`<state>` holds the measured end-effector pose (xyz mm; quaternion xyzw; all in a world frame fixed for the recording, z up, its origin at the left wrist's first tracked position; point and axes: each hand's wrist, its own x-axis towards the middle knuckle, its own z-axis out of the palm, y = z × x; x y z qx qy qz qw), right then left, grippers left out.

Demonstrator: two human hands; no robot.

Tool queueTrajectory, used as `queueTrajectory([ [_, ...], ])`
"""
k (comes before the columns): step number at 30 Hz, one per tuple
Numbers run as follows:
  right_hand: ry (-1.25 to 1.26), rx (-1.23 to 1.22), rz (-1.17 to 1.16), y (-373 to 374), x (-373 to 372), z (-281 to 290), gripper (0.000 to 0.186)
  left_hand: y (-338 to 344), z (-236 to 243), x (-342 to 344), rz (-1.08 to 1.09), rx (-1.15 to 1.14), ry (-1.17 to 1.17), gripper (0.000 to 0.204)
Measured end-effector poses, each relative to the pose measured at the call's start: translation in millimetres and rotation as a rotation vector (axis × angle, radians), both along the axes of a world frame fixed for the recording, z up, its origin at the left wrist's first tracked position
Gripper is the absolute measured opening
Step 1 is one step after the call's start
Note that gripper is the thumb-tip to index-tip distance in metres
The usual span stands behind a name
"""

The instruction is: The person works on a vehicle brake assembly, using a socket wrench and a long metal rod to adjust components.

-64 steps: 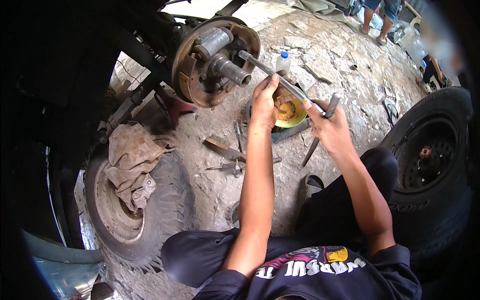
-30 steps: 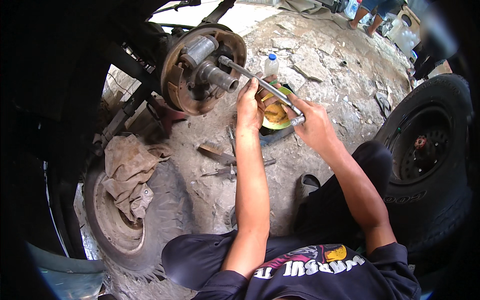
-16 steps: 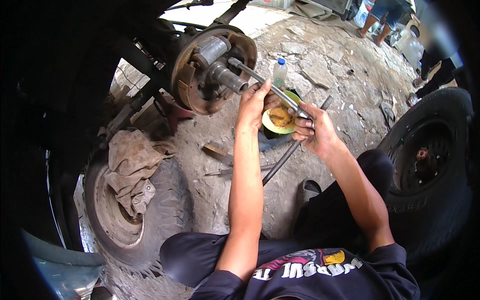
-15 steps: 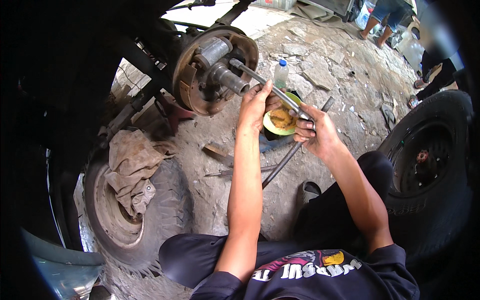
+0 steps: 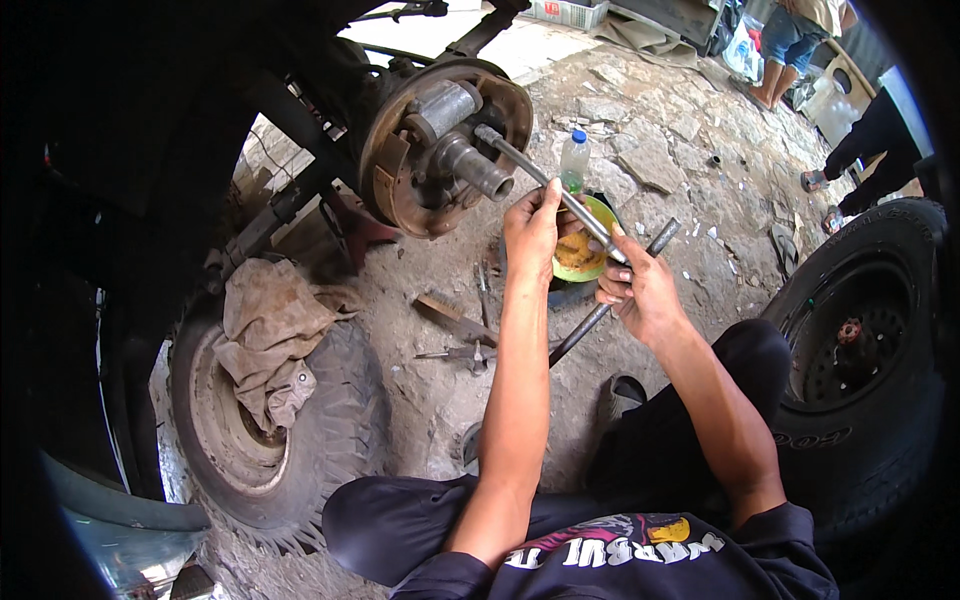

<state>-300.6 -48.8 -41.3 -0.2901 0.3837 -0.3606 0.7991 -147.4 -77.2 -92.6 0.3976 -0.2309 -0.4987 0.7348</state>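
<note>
A steel T-handle wrench (image 5: 520, 158) slants across the middle, its far end in front of the exposed brake assembly (image 5: 385, 195). Whether that end touches anything there, I cannot tell. My left hand (image 5: 532, 235) is closed around the shaft at mid-length. At the near end, where the crossbar (image 5: 582, 333) meets the shaft, my right hand (image 5: 648, 292) grips the wrench with curled fingers. Just left of the shaft, the bare spindle tube (image 5: 475, 167) sticks out of the assembly. A yellow-green bowl (image 5: 603, 215) with brownish-orange stuff in it is partly hidden behind my hands and the wrench.
A blue-capped bottle (image 5: 574, 163) stands beyond the bowl. At left, a rag (image 5: 270, 320) drapes over a worn tyre (image 5: 345, 400); another tyre (image 5: 870, 400) is at right. A brush (image 5: 450, 318) and other tools lie on the stony ground. Two people (image 5: 785, 50) are farther back.
The view has shifted slightly, so the scene sits a little lower and to the right. Both hands keep their hold on the wrench, which stays in about the same place by the brake assembly.
</note>
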Motion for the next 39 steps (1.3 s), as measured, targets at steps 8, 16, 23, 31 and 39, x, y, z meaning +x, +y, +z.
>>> queueTrajectory([
  [8,0.061,-0.053,-0.023,-8,-5,0,0.021,-6,1,-9,0.046,-0.040,-0.046,0.033],
  [16,0.002,0.016,-0.032,-1,1,7,0.020,-5,-1,-6,0.080,-0.022,-0.110,0.033],
  [23,-0.086,0.036,-0.009,-2,-3,-4,0.021,-3,-1,-18,0.126,-0.013,-0.150,0.033],
  [31,0.599,-0.692,-0.102,-8,-22,-4,0.028,-2,17,-43,0.113,-0.121,0.037,0.038],
  [39,0.942,-1.217,-0.099,6,-14,12,0.025,5,22,-35,0.055,-0.098,0.176,0.037],
])
